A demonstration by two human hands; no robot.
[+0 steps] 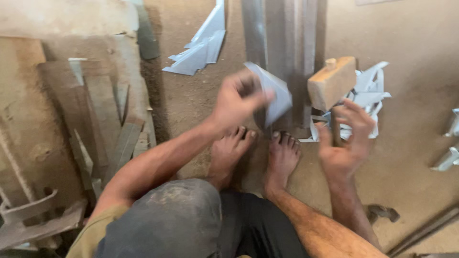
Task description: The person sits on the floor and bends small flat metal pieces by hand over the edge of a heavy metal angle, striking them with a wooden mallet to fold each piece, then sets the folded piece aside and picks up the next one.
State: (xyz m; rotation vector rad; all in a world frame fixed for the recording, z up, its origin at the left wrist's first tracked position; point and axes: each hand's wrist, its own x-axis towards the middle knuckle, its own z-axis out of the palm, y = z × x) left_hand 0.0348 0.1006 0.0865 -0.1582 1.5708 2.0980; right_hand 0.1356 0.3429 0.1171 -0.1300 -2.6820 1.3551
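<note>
A jumble of wood and metal scrap [91,129] fills the far left of the sandy floor [411,157], seen from above by a person crouched barefoot. The left arm reaches forward from the lower left, forearm angled up across the knee, and the left hand [236,98] is closed around a folded piece of sheet metal [273,93], thumb pressed on its near face. The piece stands tilted, its lower edge just above the toes of both feet [258,153], in front of a long metal channel [282,48] that runs away up the middle. More cut offcuts [201,48] lie on the floor beyond the left hand. To the right, a wooden mallet [332,82] has its head up, just beside the sheet metal, its handle running down to the right hand [346,138]. That hand is blurred, fingers spread and curled loosely at the handle; whether it grips cannot be told. Behind the mallet lies a pile of pale metal cuttings [370,91].
</note>
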